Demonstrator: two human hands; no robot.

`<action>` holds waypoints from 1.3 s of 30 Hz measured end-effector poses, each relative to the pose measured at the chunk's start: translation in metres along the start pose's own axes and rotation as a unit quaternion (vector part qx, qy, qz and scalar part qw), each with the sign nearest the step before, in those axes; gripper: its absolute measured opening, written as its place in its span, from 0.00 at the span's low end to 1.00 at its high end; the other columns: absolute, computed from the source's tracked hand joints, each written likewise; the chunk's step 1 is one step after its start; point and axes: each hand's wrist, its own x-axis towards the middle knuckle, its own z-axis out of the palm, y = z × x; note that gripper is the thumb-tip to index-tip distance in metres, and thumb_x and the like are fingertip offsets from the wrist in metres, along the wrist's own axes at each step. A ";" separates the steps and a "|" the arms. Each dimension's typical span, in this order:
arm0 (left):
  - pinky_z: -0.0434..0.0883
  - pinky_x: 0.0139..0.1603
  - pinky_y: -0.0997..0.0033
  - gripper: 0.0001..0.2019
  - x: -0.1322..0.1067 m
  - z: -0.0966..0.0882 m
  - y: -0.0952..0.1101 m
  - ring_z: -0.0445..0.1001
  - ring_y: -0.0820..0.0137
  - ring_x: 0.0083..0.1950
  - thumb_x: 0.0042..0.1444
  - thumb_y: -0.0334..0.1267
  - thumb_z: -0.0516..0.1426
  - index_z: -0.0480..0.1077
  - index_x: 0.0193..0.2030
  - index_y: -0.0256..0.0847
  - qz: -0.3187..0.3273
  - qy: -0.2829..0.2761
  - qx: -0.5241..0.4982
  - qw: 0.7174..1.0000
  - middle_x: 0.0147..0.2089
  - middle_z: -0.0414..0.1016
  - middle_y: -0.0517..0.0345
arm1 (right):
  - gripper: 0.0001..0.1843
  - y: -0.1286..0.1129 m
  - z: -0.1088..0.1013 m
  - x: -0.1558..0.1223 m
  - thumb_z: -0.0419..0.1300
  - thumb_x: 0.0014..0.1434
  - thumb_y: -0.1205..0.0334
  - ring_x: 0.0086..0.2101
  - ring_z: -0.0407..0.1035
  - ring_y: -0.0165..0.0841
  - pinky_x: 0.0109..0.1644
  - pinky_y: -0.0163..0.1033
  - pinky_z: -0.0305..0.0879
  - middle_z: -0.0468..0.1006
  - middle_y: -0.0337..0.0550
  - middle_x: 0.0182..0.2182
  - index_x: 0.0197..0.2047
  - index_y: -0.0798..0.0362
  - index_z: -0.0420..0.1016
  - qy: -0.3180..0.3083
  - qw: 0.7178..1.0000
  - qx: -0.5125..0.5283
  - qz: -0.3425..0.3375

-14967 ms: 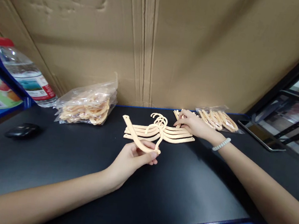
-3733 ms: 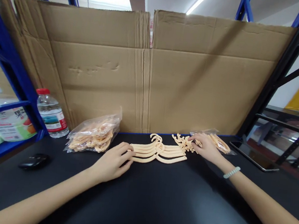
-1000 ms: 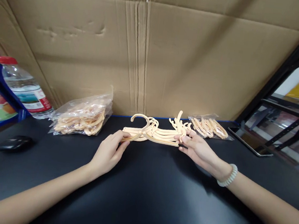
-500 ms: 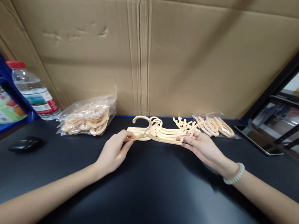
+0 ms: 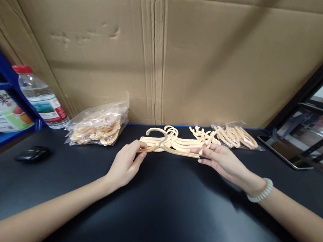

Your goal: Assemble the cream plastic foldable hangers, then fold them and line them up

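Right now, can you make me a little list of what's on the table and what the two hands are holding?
left hand: pinches the left end of the top hanger
right hand: pinches its right end
next to it: hanger stack on the black table
left side: bag of hangers, water bottle, mouse
right side: small bag, phone
at the back: cardboard wall

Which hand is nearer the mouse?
Left. The left hand pinches the left end of the hangers, to the right of the mouse; the right hand grips their other end, farther right.
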 end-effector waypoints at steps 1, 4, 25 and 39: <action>0.66 0.43 0.63 0.05 0.000 0.000 0.000 0.71 0.63 0.41 0.63 0.35 0.49 0.64 0.43 0.43 0.000 0.000 0.001 1.000 0.40 0.72 0.56 | 0.11 -0.001 0.000 -0.001 0.65 0.56 0.54 0.47 0.71 0.36 0.47 0.38 0.71 0.78 0.48 0.47 0.32 0.55 0.76 -0.007 1.000 0.003 0.005; 0.66 0.42 0.64 0.05 0.000 0.000 0.001 0.71 0.64 0.40 0.63 0.35 0.49 0.64 0.43 0.43 0.000 0.000 0.003 1.000 0.40 0.72 0.57 | 0.12 -0.002 -0.001 -0.002 0.66 0.56 0.55 0.46 0.73 0.37 0.45 0.38 0.72 0.78 0.49 0.46 0.31 0.55 0.74 -0.026 0.999 0.020 0.022; 0.68 0.40 0.66 0.06 -0.002 -0.003 0.005 0.72 0.66 0.38 0.65 0.35 0.48 0.64 0.45 0.43 0.005 -0.029 -0.001 1.000 0.40 0.72 0.56 | 0.20 0.010 0.015 0.000 0.71 0.46 0.50 0.25 0.73 0.33 0.34 0.41 0.72 0.75 0.39 0.22 0.30 0.53 0.67 0.078 0.996 -0.025 -0.043; 0.68 0.39 0.66 0.07 0.013 -0.048 0.013 0.72 0.64 0.39 0.66 0.38 0.45 0.63 0.43 0.42 0.003 -0.119 0.070 0.990 0.40 0.72 0.55 | 0.11 -0.025 -0.024 0.001 0.71 0.46 0.54 0.24 0.66 0.27 0.26 0.34 0.65 0.74 0.38 0.24 0.32 0.49 0.79 0.051 0.990 -0.060 -0.118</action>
